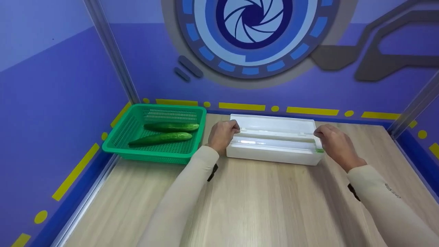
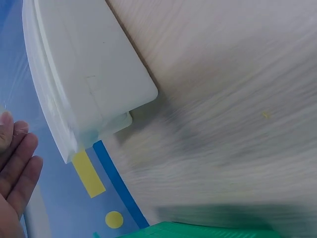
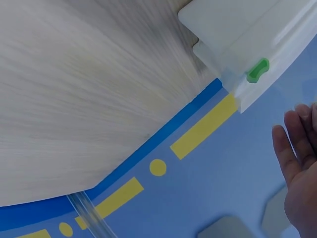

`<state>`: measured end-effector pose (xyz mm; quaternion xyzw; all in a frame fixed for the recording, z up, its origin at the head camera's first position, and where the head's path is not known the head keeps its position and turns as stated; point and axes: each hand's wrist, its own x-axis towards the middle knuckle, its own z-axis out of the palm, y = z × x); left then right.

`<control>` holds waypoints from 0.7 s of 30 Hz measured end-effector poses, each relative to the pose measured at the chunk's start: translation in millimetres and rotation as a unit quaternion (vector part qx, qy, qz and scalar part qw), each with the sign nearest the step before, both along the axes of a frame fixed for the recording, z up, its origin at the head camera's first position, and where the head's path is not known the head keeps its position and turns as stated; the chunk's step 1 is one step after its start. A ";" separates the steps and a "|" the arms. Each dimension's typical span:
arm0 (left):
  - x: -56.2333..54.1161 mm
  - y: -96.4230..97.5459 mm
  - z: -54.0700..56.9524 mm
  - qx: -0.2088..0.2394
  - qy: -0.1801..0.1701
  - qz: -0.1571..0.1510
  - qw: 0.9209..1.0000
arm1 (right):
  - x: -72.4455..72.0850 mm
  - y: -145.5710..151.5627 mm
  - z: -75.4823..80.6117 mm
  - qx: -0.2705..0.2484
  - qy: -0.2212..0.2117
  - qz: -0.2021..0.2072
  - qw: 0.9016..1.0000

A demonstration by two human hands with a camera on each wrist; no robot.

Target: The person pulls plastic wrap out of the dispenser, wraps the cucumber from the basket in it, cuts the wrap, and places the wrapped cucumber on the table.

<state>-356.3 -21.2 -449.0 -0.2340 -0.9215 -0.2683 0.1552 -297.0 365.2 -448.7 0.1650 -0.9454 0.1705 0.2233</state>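
Observation:
A white cling film dispenser sits on the table with its lid raised at the back. Inside it lies a shiny roll of film; a green piece shows at its right end. At the dispenser's left end, my left hand pinches clear cling film between thumb and fingers. My right hand is level with it at the right end, thumb and fingertips together on the film's other side. The film between the hands is nearly invisible.
To the left stands a green plastic basket holding two cucumbers, one behind the other. Blue printed panels wall the wooden table at the back and both sides.

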 end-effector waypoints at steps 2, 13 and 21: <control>-0.1 -0.6 1.6 -0.009 0.011 -0.002 1.000 | 0.7 0.3 1.3 -0.004 0.004 0.001 1.000; -0.7 -2.3 12.1 -0.011 0.041 -0.007 0.999 | 0.1 3.7 8.3 -0.019 0.075 0.027 0.997; -2.5 -4.7 20.1 -0.021 0.075 -0.017 0.997 | 2.2 2.3 19.4 -0.020 0.058 0.000 0.998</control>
